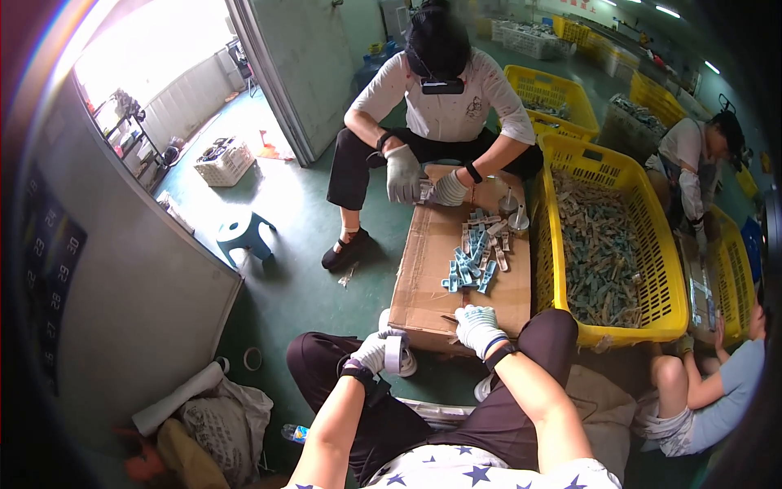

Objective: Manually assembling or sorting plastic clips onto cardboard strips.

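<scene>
Cardboard box (425, 273) w/ clips (463, 266) atop, green flr (301, 301)

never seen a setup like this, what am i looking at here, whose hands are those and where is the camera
There's no robot here: this is a person working with their own two hands, both in pale gloves. The one picture comes from a wide fisheye camera worn on their head, looking down, so straight edges bend near the rim.

The left hand holds a roll of tape. The right hand is at the near edge of a cardboard box; something thin and dark shows by its fingers, too small to identify.

Blue and pale clip-like pieces lie on the box. Beside it, a yellow crate holds many similar-looking pieces. Across the box sits a co-worker, also gloved.
</scene>
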Demonstrator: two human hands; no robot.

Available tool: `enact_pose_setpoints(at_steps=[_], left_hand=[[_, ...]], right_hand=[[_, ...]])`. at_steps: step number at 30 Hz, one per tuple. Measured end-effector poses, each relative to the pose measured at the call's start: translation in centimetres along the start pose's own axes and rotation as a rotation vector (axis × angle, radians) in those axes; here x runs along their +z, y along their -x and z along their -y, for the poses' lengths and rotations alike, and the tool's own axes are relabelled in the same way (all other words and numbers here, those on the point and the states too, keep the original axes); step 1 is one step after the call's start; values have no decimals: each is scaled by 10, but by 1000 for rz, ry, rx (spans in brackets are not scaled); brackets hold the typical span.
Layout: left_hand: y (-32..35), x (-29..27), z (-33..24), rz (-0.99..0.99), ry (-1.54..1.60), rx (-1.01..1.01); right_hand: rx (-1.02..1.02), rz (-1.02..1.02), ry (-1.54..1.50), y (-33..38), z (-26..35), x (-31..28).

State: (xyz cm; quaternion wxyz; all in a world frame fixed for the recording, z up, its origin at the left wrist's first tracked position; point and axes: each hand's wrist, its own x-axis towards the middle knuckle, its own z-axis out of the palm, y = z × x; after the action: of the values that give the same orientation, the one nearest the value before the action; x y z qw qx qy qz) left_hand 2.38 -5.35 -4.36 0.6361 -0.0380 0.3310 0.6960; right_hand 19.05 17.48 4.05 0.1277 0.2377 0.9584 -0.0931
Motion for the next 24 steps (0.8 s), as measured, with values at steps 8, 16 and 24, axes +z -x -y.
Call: enact_pose_setpoints(at_steps=[8, 16, 24], left_hand=[[-16, -23, 3, -82, -9, -8], [-30, -52, 8, 1, 289, -59], [-25, -37, 6, -11, 183, -64]], right_hand=[[9, -24, -8, -1, 0, 1], [1, -12, 20, 0, 3, 1], [13, -20, 9, 0, -1, 5]])
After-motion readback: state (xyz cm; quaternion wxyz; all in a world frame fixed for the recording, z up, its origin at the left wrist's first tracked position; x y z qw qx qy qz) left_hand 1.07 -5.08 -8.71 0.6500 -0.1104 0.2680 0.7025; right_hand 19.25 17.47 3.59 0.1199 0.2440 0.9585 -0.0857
